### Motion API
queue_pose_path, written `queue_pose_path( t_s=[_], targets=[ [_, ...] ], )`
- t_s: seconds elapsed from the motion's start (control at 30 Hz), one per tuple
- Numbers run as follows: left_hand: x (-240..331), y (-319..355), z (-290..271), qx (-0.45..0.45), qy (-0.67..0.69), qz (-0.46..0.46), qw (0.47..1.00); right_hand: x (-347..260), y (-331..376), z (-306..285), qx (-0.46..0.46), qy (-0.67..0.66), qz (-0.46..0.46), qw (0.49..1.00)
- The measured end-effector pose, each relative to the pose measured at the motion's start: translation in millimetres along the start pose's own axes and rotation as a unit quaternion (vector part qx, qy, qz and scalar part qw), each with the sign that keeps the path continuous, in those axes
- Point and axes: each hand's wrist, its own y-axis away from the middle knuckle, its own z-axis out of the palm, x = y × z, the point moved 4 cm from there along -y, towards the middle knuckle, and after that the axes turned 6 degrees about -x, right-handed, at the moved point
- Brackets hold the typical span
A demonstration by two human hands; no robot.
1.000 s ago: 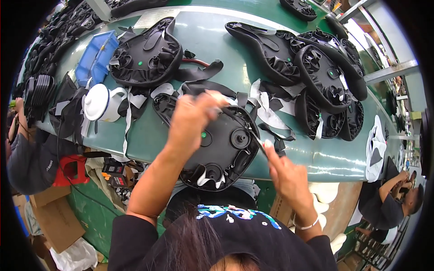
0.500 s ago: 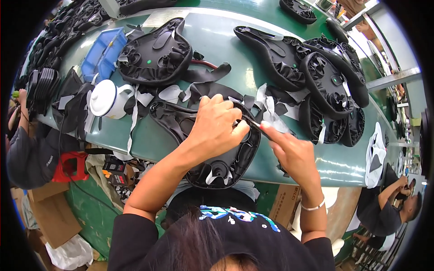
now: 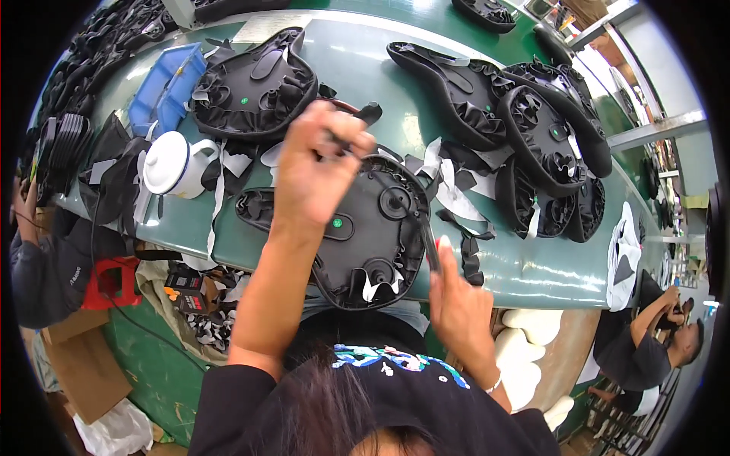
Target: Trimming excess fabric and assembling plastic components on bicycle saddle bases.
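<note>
An upturned black saddle [image 3: 357,243] lies at the table's near edge, its plastic base and gathered cover rim facing up. My left hand [image 3: 315,167] is raised over its far left part, closed and blurred, with a bit of black cover material [image 3: 332,144] between the fingers. At the saddle's right rim, my right hand [image 3: 460,311] is closed around a slim dark tool that looks like a knife [image 3: 432,251]. Its blade points away from me along the rim. My left forearm covers part of the saddle's left side.
Another upturned saddle [image 3: 255,83] lies beyond, beside a blue bin [image 3: 163,90] and a white lidded mug [image 3: 167,165]. More saddles [image 3: 540,140] are piled at the right. Black and white scraps [image 3: 456,197] lie between. People sit at the far left and right [image 3: 646,342].
My left hand has pulled up and left from the saddle's rim with black material in it. My right hand with the knife has moved down along the right rim. The saddle has turned.
</note>
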Motion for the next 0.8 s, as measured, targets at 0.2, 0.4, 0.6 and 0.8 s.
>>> queue_pose_path(
  t_s=[0.2, 0.4, 0.6, 0.8],
  targets=[
    [-14, 8, 39, -0.062, -0.391, -0.235, 0.887, 5, -14, -26, -0.006, 0.041, -0.042, 0.998],
    [-24, 18, 48, -0.223, -0.930, -0.017, 0.291, 16, -53, -46, 0.015, 0.106, -0.111, 0.988],
    [25, 6, 12, 0.199, -0.813, 0.171, 0.519, 6, -2, -43, -0.045, 0.128, -0.080, 0.987],
    [11, 56, 12, 0.283, -0.413, -0.074, 0.862, 38, -84, -75, -0.084, 0.138, -0.172, 0.972]
  ],
)
